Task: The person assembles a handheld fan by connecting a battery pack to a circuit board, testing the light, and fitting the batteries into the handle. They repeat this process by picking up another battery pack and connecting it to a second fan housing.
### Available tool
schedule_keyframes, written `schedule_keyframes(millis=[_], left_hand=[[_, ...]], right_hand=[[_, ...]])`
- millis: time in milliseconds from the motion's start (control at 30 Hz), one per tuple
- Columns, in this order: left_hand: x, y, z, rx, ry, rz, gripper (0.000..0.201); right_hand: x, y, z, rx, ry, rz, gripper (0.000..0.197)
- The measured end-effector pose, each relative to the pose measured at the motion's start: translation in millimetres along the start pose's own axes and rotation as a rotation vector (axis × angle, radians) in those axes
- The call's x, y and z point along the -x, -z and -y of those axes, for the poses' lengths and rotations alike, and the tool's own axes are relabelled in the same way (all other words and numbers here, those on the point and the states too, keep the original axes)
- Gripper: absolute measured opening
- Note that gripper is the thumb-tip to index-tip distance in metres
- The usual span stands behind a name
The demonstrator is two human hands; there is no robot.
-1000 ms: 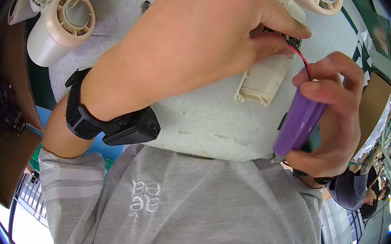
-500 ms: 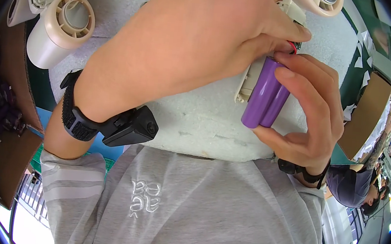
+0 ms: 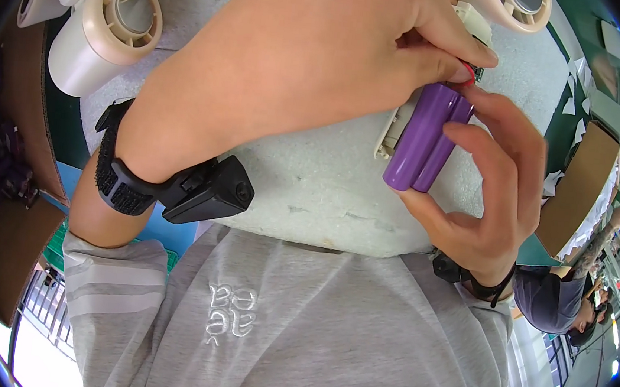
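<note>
Holding the purple battery pack (image 3: 427, 138) between thumb and curled fingers, our right hand (image 3: 485, 195) keeps it just above the pale foam-like worktop (image 3: 311, 186), its upper end pressed against a cream plastic housing (image 3: 395, 123). Our left hand (image 3: 316, 52) reaches across from the other side, its thumb and forefinger pinched shut on a thin red wire (image 3: 471, 73) at the top of the pack (the rest of that hand's fingers are tucked under, and we cannot tell what else they touch).

The weak point, as we judge it, is that wire. It looks fine and short, and both hands pull on the same joint from opposite sides; a tug from the left hand while the right twists the pack could tear the lead from its solder point. The two cells sit side by side in one sleeve, so a hard squeeze at an angle may also wedge them crooked against the housing rather than letting them seat. Our left forearm hides much of the worktop, and the black wrist device (image 3: 202, 190) hangs low, so a sweep of that arm could knock the cream fan barrel (image 3: 100, 43) lying at the far left.
</note>
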State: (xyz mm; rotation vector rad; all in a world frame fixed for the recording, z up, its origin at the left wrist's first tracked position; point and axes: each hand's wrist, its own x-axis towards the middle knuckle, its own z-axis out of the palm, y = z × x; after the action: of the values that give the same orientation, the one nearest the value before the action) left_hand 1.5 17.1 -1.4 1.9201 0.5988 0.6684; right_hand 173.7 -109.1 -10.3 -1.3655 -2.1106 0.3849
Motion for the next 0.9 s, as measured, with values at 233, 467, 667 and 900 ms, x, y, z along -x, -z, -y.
schedule_keyframes(millis=[233, 467, 667, 900], left_hand=[[2, 6, -1, -0.06, 0.041, 0.024, 0.017], [-3, 3, -2, -0.052, 0.077, 0.089, 0.017], [-6, 5, -4, -0.047, 0.098, 0.142, 0.017], [-7, 9, -6, -0.045, 0.12, 0.191, 0.017]], right_hand=[[-6, 0, -2, 0.072, 0.094, 0.021, 0.055], [3, 0, -1, 0.081, 0.0, -0.007, 0.052], [6, -5, 10, 0.071, -0.107, -0.026, 0.049], [-1, -1, 10, 0.018, -0.167, -0.004, 0.039]])
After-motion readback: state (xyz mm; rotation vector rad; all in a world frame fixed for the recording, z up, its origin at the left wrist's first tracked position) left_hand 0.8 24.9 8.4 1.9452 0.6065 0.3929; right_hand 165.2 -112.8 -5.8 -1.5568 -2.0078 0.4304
